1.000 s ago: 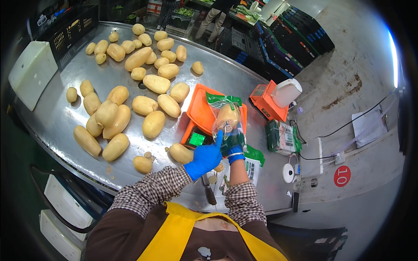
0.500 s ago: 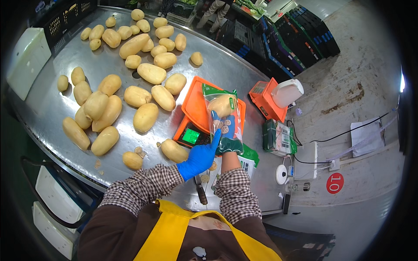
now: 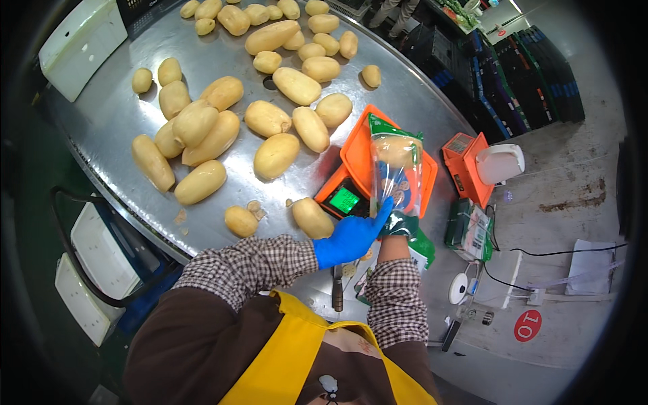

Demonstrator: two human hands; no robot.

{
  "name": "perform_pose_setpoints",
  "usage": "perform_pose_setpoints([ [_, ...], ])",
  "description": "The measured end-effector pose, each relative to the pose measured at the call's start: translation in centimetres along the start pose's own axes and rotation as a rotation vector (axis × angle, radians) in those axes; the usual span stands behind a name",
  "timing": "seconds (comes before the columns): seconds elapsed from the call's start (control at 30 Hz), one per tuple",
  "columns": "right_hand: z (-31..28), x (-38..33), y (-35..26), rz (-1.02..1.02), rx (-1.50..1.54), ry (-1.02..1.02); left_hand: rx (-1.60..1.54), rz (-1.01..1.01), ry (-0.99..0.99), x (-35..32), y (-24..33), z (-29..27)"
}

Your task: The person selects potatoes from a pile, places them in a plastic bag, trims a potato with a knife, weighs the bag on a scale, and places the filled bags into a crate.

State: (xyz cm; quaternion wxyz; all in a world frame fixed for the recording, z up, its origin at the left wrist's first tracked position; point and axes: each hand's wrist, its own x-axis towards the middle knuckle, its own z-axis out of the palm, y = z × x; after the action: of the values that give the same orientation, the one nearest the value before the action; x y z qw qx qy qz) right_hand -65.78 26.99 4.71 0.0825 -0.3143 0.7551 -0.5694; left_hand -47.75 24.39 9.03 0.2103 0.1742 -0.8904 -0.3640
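Observation:
A clear plastic bag (image 3: 413, 177) with a green end and printed lotus slices lies over the orange tray of a scale (image 3: 359, 154). Inside its far end is a pale, peeled lotus root (image 3: 397, 150). My right hand (image 3: 398, 196), in a blue glove, reaches into the bag up to the wrist; through the plastic its fingers look closed against the near end of the root, partly hidden by the print. My blue-gloved left hand (image 3: 352, 237) pinches the bag's left edge, index finger stretched along it, thumb hidden.
Several loose lotus roots (image 3: 275, 156) spread over the steel table (image 3: 142, 118). A knife (image 3: 337, 290) lies by cut slices close to me. Right of the scale stand an orange device (image 3: 466, 169), a white jug (image 3: 499, 164) and a green-and-white pack (image 3: 468, 229). Dark crates (image 3: 533, 74) are stacked beyond.
The whole view has shifted, so table and scale appear farther right. Both hands stay at the bag over the scale, the left finger still along its edge.

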Motion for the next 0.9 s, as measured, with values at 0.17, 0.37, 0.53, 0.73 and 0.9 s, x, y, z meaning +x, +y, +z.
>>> perform_pose_setpoints([
  [0.17, 1.3, 0.8, -0.1, -0.026, 0.006, 0.023, 0.119, -0.036, 0.158, -0.4, -1.9, 0.8],
  [0.37, 0.2, -1.8, 0.2, -0.075, 0.06, 0.179, -0.058, -0.168, 0.058, -9.3, -4.3, -7.1],
  [0.53, -2.0, -14.2, -0.8, 0.104, 0.208, 0.119, 0.083, -0.494, 0.464, -20.3, -12.2, -15.6],
  [0.73, 3.2, -22.1, -3.9, 0.052, 0.066, -0.303, 0.479, -0.731, 0.72, -26.3, -18.3, -22.8],
  [0.9, 10.1, -20.5, -10.8, -0.238, -0.056, -0.669, 0.3, -0.942, 0.778, -25.4, -24.7, -26.5],
])
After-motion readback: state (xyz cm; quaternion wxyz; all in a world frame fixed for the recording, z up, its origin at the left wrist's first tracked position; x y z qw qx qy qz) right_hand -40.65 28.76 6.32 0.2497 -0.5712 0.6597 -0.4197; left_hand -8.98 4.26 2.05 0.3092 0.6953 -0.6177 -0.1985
